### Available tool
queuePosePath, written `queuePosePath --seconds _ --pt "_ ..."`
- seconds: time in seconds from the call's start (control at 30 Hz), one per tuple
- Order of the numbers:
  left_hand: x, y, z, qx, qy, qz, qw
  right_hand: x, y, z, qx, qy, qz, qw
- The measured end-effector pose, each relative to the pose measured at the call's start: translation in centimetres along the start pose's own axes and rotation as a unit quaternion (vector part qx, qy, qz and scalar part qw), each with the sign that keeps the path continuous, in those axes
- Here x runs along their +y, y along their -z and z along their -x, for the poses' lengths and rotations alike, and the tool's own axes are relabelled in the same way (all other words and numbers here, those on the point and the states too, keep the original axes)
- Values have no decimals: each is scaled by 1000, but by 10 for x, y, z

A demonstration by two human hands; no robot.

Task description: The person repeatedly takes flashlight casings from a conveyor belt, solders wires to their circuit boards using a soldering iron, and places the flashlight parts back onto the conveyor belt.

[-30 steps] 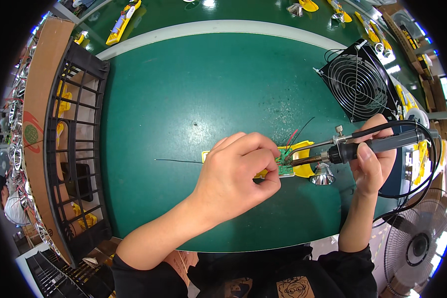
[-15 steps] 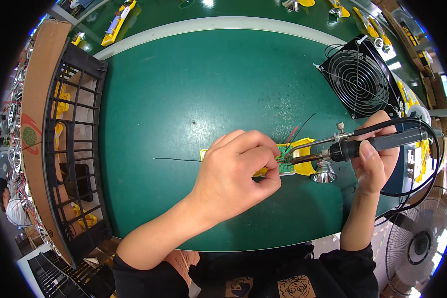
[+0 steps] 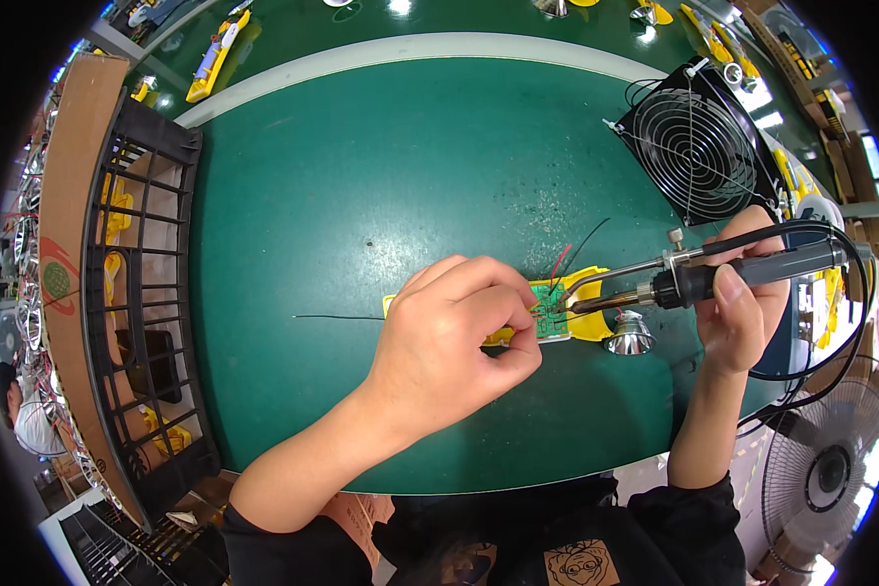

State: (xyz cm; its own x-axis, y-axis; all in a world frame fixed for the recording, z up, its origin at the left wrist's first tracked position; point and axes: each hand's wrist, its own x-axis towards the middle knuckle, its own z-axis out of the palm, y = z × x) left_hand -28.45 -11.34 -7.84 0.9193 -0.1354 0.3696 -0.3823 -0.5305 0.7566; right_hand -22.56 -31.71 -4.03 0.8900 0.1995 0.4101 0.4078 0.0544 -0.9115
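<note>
A green circuit board sits in a yellow plastic housing on the bench. My left hand is closed in a pinch at the board's left side, over the housing; what the fingertips hold is too small and hidden to make out. My right hand grips a soldering iron with a metal feed tube clamped alongside. The iron's tip is at the board's right part. Red and black wires rise behind the board, and another black wire stretches out left. A silvery reflector cup lies by the housing's right end.
A black crate with yellow parts stands along the left edge, beside a cardboard sheet. At the back right is a black square fan. The iron's black cable loops at the right, near a standing fan.
The whole view has shifted slightly. The iron's tip has backed a little to the right from my left fingertips, and more of the board shows between them.
</note>
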Motion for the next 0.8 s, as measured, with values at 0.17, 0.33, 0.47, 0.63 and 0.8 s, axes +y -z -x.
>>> queuePosePath --seconds 0.17,0.33,0.47,0.63,0.8 --pt "-2 1 0 -6 -5 -2 1000 2 1 1 -5 6 -5 1000" --pt "-9 4 -1 -31 -91 -19 995 0 3 1 6 11 -14 1000" --pt "-10 4 0 -13 -125 -28 992 -5 5 2 11 15 -16 1000" --pt "-6 23 -5 -55 -183 -82 978 -6 7 -2 31 67 -129 989" --pt "-23 81 -22 64 86 -134 985 -4 18 -4 103 55 -165 979"
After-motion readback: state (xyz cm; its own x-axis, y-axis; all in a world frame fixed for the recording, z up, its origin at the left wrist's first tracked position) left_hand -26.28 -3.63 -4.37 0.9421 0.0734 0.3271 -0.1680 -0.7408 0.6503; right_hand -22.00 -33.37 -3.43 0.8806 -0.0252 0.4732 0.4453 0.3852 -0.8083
